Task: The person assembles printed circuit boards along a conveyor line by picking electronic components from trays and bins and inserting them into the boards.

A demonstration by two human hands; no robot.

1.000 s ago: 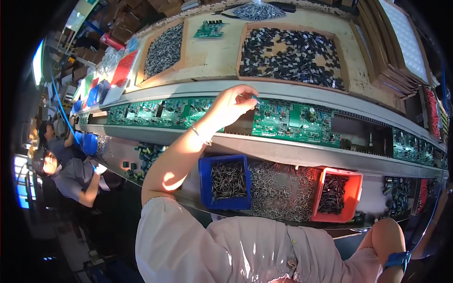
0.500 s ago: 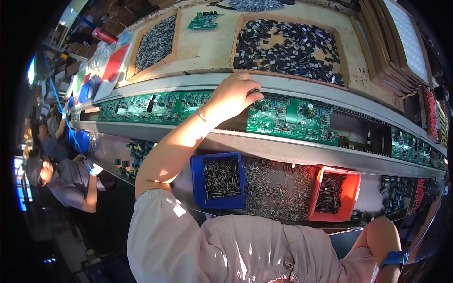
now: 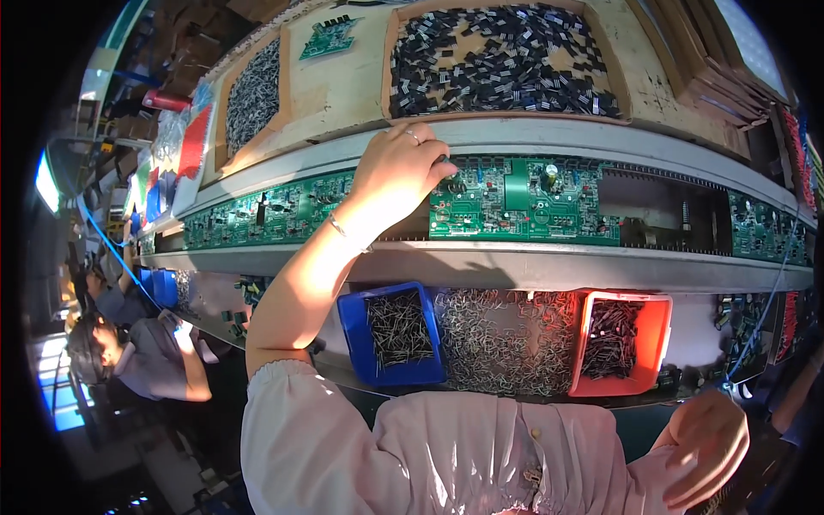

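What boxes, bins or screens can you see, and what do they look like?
Blue bin: square, on the shelf under the left hand, full of thin metal bits.
Red bin: square, right of it, holds dark parts.
Wooden tray: top middle, shallow, full of black parts.
Second tray: upper left, grey parts.
Bright panel: far left, glowing; maybe a screen.

Two hands – left hand (image 3: 396, 176), right hand (image 3: 705, 446). One ring (image 3: 414, 135), one bracelet (image 3: 337, 227). Bins: one blue bin (image 3: 356, 330), one red bin (image 3: 657, 330). One loose pile of metal pins (image 3: 506, 339) between them. Wooden trays – two: big tray (image 3: 388, 60), small tray (image 3: 225, 142). One co-worker (image 3: 146, 352) at left.
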